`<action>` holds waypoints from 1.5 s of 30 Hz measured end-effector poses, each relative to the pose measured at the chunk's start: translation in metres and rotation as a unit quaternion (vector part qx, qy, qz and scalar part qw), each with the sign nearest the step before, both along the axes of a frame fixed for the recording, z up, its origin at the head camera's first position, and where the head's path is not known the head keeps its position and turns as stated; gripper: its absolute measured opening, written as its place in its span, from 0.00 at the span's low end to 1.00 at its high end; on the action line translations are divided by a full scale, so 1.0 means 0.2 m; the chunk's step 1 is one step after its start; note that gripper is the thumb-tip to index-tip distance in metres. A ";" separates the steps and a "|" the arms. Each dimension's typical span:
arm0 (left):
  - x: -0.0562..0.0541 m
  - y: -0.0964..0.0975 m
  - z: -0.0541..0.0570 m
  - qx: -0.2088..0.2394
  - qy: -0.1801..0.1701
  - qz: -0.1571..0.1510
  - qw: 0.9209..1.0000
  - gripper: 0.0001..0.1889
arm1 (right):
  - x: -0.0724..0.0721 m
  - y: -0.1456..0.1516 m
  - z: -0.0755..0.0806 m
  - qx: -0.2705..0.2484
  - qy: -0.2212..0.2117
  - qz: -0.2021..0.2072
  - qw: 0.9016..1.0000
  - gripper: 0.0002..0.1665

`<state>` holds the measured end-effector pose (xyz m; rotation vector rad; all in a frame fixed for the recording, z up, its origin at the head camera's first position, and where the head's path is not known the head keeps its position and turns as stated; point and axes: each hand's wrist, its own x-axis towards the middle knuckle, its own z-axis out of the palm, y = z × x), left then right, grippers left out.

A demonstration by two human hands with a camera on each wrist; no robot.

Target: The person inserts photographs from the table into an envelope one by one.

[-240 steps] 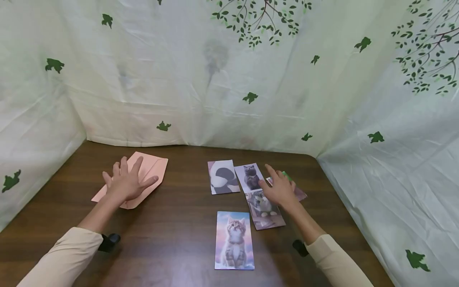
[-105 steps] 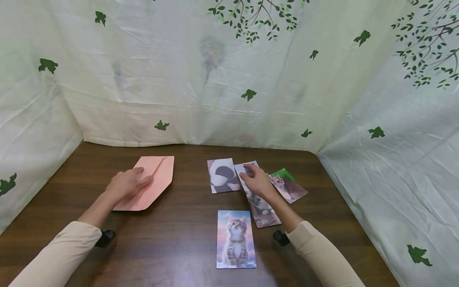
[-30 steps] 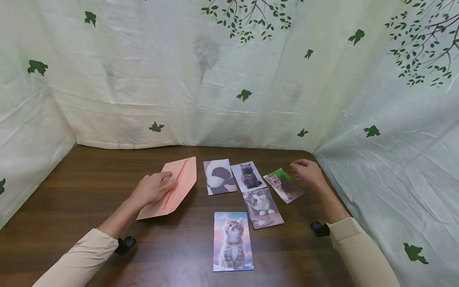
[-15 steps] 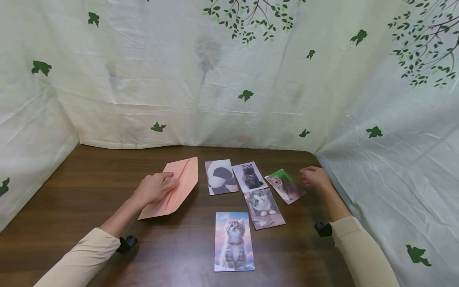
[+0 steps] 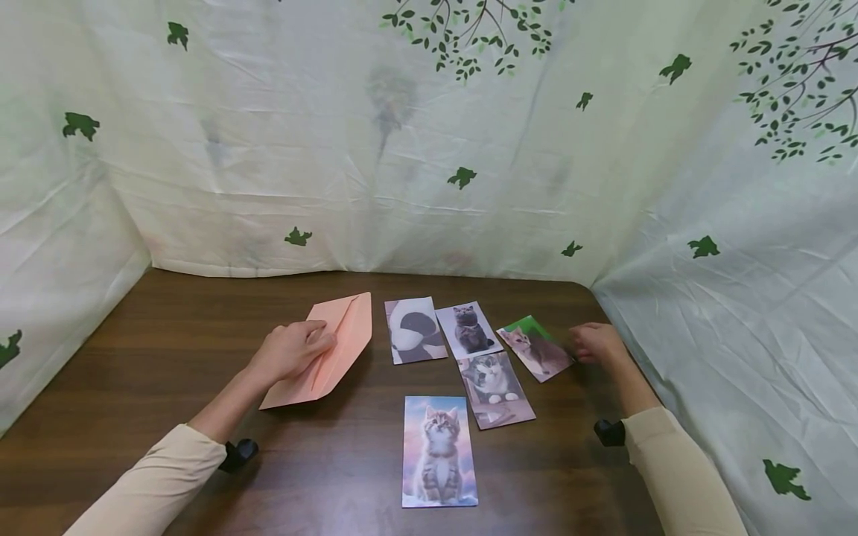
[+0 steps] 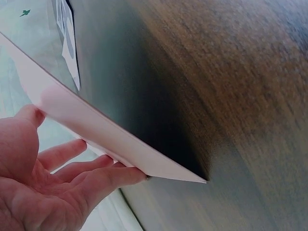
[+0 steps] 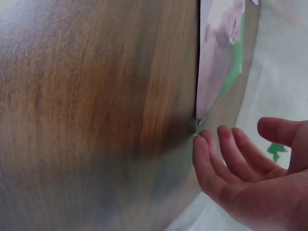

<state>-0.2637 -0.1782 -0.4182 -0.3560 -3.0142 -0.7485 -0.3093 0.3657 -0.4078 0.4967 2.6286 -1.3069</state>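
— While the left hand (image 5: 284,351) grips the pink envelope (image 5: 343,342) left of centre, tilted, what are the right hand's (image 5: 596,344) fingers doing?

— Loosely curled, holding nothing, beside the right corner of the green-topped kitten card (image 5: 536,351), right of centre. Contact: cannot tell.

— Expected handling?

— Card: probably light, thin, fairly stiff; flat on the table (image 5: 201,320), so likely to slide. Best hold: right corner, thumb plus 1 finger. Envelope: probably softer, creases easily; hold by an edge.

— Versus 8.0 s ago?

— Envelope sits nearer centre, gripped rather than under spread fingers. Right hand is now right of the cards, not over them; the other 4 cards (image 5: 439,450) look about unchanged.
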 end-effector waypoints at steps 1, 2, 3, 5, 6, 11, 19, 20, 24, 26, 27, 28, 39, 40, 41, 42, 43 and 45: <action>0.00 0.00 0.00 0.000 0.000 0.000 1.000 0.29 | 0.00 0.00 0.00 -0.002 -0.004 0.003 1.000 0.30; 0.00 0.00 0.00 0.000 0.000 0.000 1.000 0.29 | 0.00 0.00 0.00 -0.006 -0.008 0.003 1.000 0.30; 0.00 0.00 0.00 -0.001 -0.001 0.000 1.000 0.29 | 0.01 0.00 0.00 -0.010 -0.012 0.004 1.000 0.30; 0.00 0.00 0.00 -0.001 -0.004 0.000 1.000 0.29 | 0.01 0.01 -0.01 -0.017 -0.019 0.005 1.000 0.31; 0.00 0.00 0.00 -0.001 -0.006 0.000 1.000 0.29 | 0.01 0.01 -0.01 -0.022 -0.022 0.005 1.000 0.31; 0.00 0.00 0.00 -0.004 -0.011 -0.001 1.000 0.29 | 0.02 0.01 0.00 -0.034 -0.026 0.007 0.999 0.32; 0.00 0.00 0.00 -0.001 -0.012 -0.002 1.000 0.29 | 0.02 0.01 -0.01 -0.052 -0.023 0.008 0.998 0.31; 0.00 0.00 0.00 -0.001 -0.011 -0.002 1.000 0.29 | 0.02 0.01 -0.01 -0.055 -0.023 0.007 0.998 0.30; 0.00 0.00 0.01 -0.001 -0.004 -0.003 1.000 0.29 | 0.02 0.01 -0.01 -0.065 -0.024 0.001 0.998 0.30; 0.00 0.00 0.01 -0.001 -0.004 -0.003 1.000 0.29 | 0.02 0.01 -0.01 -0.068 -0.024 -0.004 0.997 0.30; 0.00 0.01 0.01 -0.001 -0.005 -0.003 1.000 0.29 | 0.02 0.01 -0.01 -0.070 -0.024 -0.005 0.997 0.30; 0.01 0.01 0.02 -0.002 -0.005 -0.003 1.000 0.29 | 0.02 0.01 -0.01 -0.071 -0.024 -0.005 0.997 0.30; 0.01 0.00 0.01 -0.002 -0.006 0.003 1.000 0.30 | 0.01 0.01 -0.02 -0.085 -0.032 0.022 0.996 0.30; 0.01 0.00 0.01 -0.002 -0.006 0.003 1.000 0.30 | 0.01 0.01 -0.02 -0.088 -0.035 0.025 0.995 0.30; 0.01 0.00 0.00 -0.002 -0.008 0.003 1.000 0.30 | 0.01 0.01 -0.02 -0.092 -0.039 0.031 0.995 0.31; 0.00 0.00 0.00 -0.002 -0.008 0.003 1.000 0.30 | 0.02 0.01 -0.02 -0.096 -0.042 0.035 0.994 0.31; 0.00 0.00 0.00 -0.002 -0.009 0.002 1.000 0.30 | 0.02 0.01 -0.02 -0.100 -0.045 0.037 0.993 0.31; 0.00 0.00 0.01 -0.002 -0.012 0.000 1.000 0.30 | 0.02 0.01 -0.02 -0.114 -0.050 0.036 0.992 0.31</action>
